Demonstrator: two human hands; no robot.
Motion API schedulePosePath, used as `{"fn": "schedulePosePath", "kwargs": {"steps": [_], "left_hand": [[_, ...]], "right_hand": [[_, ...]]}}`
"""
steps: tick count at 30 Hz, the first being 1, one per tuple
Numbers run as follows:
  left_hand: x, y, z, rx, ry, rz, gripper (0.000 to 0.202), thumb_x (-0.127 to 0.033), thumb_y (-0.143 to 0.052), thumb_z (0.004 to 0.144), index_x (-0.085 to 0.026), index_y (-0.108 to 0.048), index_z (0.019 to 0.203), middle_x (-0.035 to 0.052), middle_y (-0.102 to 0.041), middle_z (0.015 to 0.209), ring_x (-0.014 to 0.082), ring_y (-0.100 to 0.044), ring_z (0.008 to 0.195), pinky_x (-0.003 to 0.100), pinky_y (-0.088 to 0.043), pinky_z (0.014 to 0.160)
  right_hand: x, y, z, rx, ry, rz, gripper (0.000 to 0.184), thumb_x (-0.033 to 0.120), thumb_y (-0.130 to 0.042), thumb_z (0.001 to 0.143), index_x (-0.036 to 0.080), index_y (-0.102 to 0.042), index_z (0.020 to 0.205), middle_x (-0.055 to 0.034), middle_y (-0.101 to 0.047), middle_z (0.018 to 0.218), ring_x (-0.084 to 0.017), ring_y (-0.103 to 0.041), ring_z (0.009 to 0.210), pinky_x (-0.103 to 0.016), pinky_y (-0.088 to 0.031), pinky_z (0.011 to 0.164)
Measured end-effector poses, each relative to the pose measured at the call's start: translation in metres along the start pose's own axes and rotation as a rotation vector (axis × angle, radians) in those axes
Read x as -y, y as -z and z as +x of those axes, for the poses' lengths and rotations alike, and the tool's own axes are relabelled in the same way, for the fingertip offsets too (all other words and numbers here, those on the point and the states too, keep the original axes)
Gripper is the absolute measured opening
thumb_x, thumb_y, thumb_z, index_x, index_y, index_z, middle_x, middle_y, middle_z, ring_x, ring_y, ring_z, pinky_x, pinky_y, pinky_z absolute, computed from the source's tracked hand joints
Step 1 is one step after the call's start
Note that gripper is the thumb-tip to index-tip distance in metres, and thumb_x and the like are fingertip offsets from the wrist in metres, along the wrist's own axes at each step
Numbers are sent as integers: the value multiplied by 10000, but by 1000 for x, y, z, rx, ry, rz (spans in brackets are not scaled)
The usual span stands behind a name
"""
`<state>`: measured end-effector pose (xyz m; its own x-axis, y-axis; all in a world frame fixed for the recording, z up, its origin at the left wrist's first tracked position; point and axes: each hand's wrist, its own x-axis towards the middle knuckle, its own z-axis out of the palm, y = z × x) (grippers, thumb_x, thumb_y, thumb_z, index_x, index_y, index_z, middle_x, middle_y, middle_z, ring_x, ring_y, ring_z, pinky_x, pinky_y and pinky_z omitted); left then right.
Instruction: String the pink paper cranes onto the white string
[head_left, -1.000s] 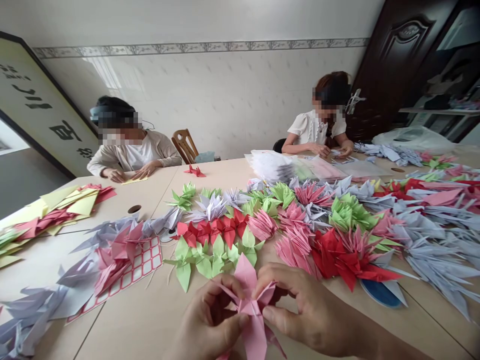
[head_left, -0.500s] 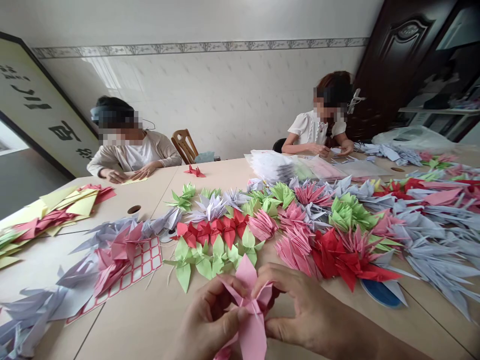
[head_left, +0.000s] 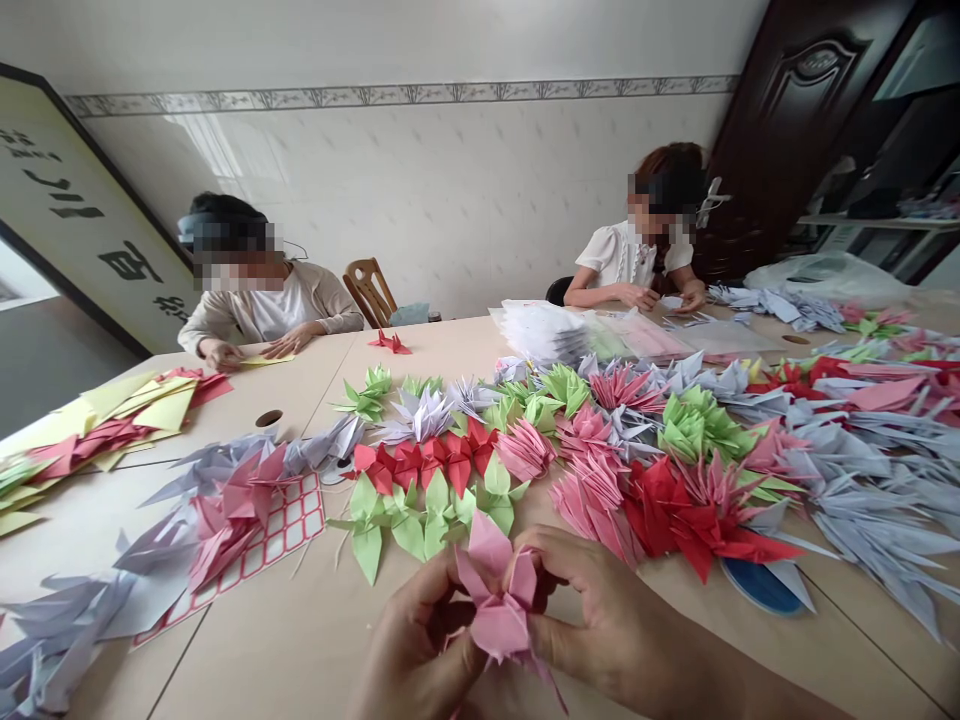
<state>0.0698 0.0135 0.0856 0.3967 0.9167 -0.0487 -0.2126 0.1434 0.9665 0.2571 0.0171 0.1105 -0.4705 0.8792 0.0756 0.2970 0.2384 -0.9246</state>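
Note:
Between my two hands is a pink folded paper flower (head_left: pixel 501 590) with pointed petals, held just above the near part of the table. The fingers of my left hand (head_left: pixel 427 635) close on its left side, thumb low on the paper. On the opposite side my right hand (head_left: pixel 592 610) pinches the petals with thumb and fingers. More folded pink paper hangs below, partly hidden by my hands. Right beyond the flower lie green paper flowers (head_left: pixel 405 520) in a row, with red paper flowers (head_left: pixel 427 463) behind them.
Heaps of pale folded paper (head_left: pixel 862 470) cover the right of the table (head_left: pixel 262 640). Yellow and red sheets (head_left: pixel 150 405) lie at left, near a red-gridded card (head_left: pixel 277 530). A blue round object (head_left: pixel 761 585) sits at right. Two people (head_left: pixel 270 310) work across the table.
The pink flower's near petal, earlier stretched toward me, now appears folded up and shorter. My hands have shifted slightly around it. The left person's hand has moved a little on the yellow sheet.

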Motion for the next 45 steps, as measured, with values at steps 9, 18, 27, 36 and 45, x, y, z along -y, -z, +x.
{"fn": "schedulePosePath", "kwargs": {"steps": [9,18,27,36,45], "left_hand": [[2,-4,0,-160,-51,42,225,-303,-758,734,-189,-584,820,-2,-624,748,139,-594,712,218,-470,654],[5,-12,-2,-273,-33,26,424,-367,-793,684,-230,-510,969,-17,-670,721,147,-615,674,239,-446,655],[5,-12,-1,-118,60,-154,319,-311,-766,730,-222,-523,916,-32,-600,680,114,-560,612,237,-457,614],[6,20,11,-139,-5,567,222,-324,-542,885,-240,-555,1090,70,-604,1031,195,-562,900,301,-449,777],[13,21,10,12,27,773,426,-130,-698,657,-275,-685,1058,54,-656,1052,259,-552,984,312,-420,852]], "right_hand": [[-6,-14,0,-98,-18,197,59,209,-571,884,179,-609,916,-8,-613,869,-120,-563,801,-216,-452,732],[-5,-11,4,-59,-197,267,228,316,-670,805,161,-618,964,-16,-614,822,-138,-542,747,-236,-437,683],[-19,-18,9,65,-116,529,353,461,-656,799,144,-525,718,16,-470,670,-107,-446,639,-223,-394,628],[-38,4,20,-88,-177,285,301,409,-676,795,134,-558,763,18,-503,722,-111,-447,687,-228,-375,662],[-30,14,12,-23,-190,203,287,381,-645,838,146,-638,1002,-26,-629,883,-173,-570,850,-280,-450,778]]}}
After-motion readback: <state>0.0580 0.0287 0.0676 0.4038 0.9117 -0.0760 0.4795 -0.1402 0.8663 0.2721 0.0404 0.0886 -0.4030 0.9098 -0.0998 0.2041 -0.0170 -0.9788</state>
